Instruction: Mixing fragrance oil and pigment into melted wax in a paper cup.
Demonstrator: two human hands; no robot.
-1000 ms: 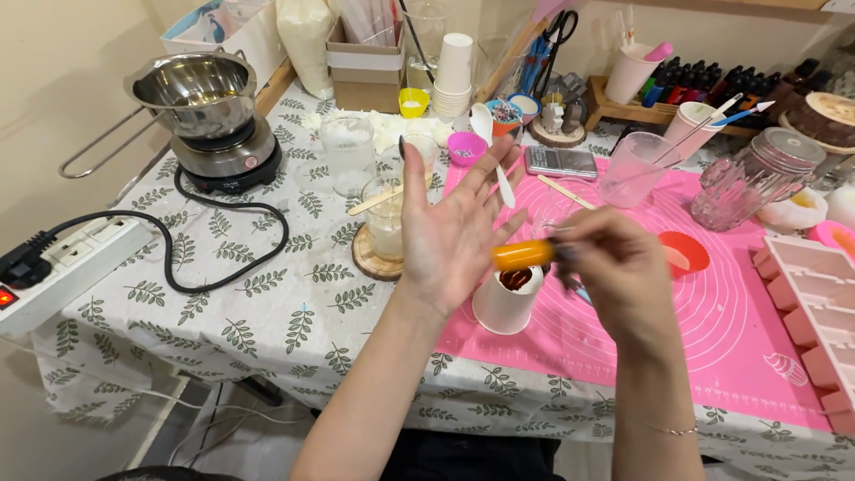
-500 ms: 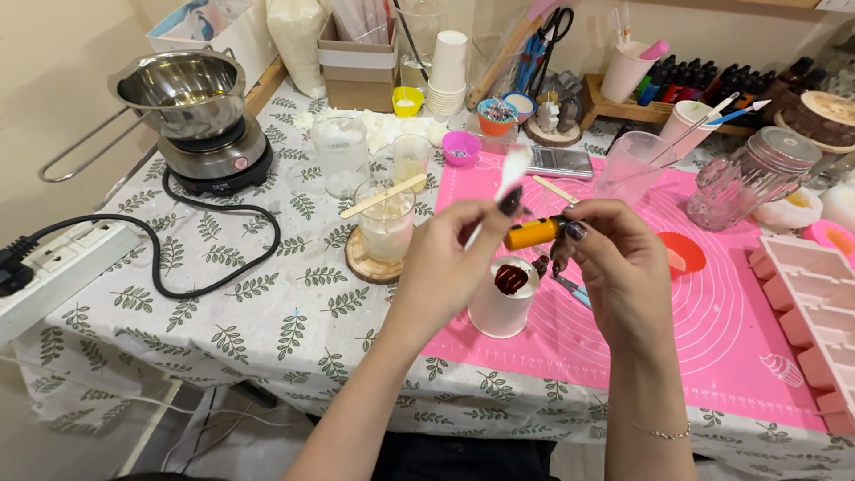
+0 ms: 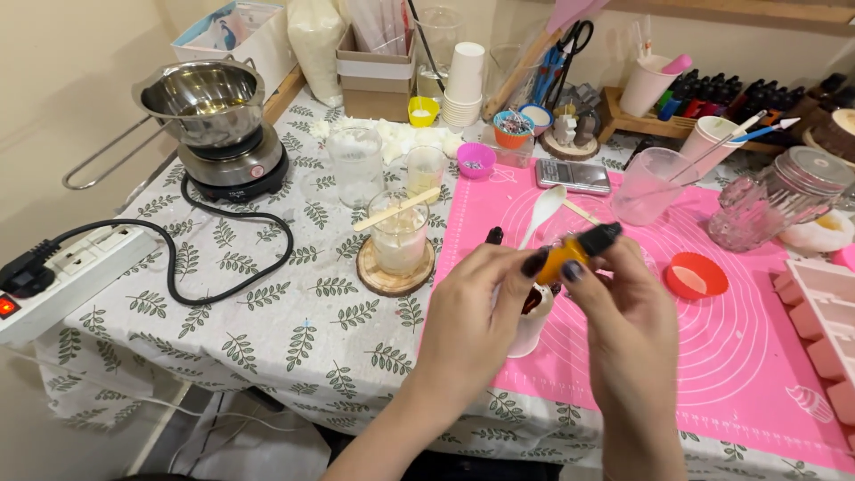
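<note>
In the head view, both hands meet just right of the frame's centre over a pink silicone mat (image 3: 712,374). The left hand (image 3: 476,312) and the right hand (image 3: 628,325) together grasp a small orange bottle (image 3: 570,256) with a black cap, which lies tilted, cap end pointing to the upper right; fingertips of both hands pinch its body. Directly beneath the bottle, partly hidden by the hands, stands a white paper cup (image 3: 533,322) with something dark red showing inside. A small black cap-like piece (image 3: 494,235) sits on the mat just left of the hands, and a white spoon (image 3: 543,211) lies above them. Left of centre, a glass jar (image 3: 398,240) with a wooden stick across its rim rests on a round wooden coaster (image 3: 392,278). An orange silicone cup (image 3: 696,275) lies right of the hands. In the upper left, a steel pot (image 3: 203,100) sits on a small hot plate (image 3: 233,169), whose black cord runs to a white power strip (image 3: 67,276) at the left edge.
</note>
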